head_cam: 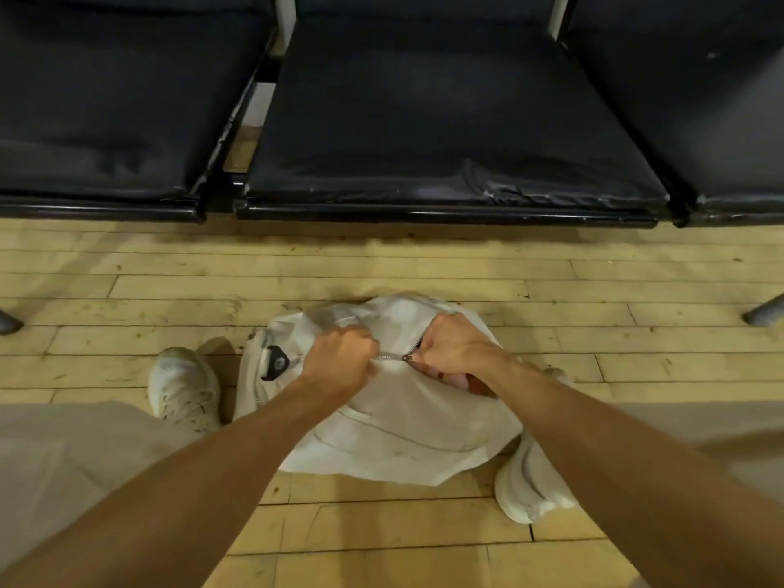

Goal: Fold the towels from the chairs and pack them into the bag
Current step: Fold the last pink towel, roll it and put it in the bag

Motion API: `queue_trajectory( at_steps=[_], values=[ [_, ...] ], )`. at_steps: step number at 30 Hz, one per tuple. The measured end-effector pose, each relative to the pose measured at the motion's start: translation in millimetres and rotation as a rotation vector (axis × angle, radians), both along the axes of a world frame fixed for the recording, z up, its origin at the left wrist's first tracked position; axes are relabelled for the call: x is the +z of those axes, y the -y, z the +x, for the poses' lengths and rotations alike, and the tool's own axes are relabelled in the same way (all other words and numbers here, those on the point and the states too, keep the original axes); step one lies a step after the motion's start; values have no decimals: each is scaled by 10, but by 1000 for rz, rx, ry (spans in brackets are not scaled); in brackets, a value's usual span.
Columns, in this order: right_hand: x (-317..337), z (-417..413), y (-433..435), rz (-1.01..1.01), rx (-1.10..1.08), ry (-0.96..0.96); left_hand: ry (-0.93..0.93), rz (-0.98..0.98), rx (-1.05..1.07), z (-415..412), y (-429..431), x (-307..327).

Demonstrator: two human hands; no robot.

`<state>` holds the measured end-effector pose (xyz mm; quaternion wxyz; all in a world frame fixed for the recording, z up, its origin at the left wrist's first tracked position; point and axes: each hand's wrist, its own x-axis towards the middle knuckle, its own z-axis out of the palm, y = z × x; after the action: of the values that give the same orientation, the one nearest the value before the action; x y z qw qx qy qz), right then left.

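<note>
Bag [394, 422] zipper [390, 355] in left grip [339, 358], right grip [454, 345]

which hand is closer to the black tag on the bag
Left. The left hand grips the bag right beside the black tag; the right hand pinches the zipper pull farther along, beyond the left.

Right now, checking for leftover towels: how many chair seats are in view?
3: left seat, middle seat, right seat, side by side beyond the bag. No towel shows on them; more seats may lie outside the frame.
</note>
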<state>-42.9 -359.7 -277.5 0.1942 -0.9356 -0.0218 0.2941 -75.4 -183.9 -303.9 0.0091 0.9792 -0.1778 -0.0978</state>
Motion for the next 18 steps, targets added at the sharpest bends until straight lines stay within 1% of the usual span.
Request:
queue_trajectory(
  at_steps=[4, 9, 13, 18],
  values=[
    [-98, -29, 27, -43, -24, 70, -3, -4, 51, 17, -93, 46],
    [-166, -42, 99, -97, -5, 137, 13, -8, 123, 8, -182, 108],
    [-172, -75, 197, -159, -3, 201, 15, 7, 126, -25, -244, 154],
    [-164, -88, 536, -229, -46, 175, -5, 46, 148, -80, -318, 198]
  ],
)
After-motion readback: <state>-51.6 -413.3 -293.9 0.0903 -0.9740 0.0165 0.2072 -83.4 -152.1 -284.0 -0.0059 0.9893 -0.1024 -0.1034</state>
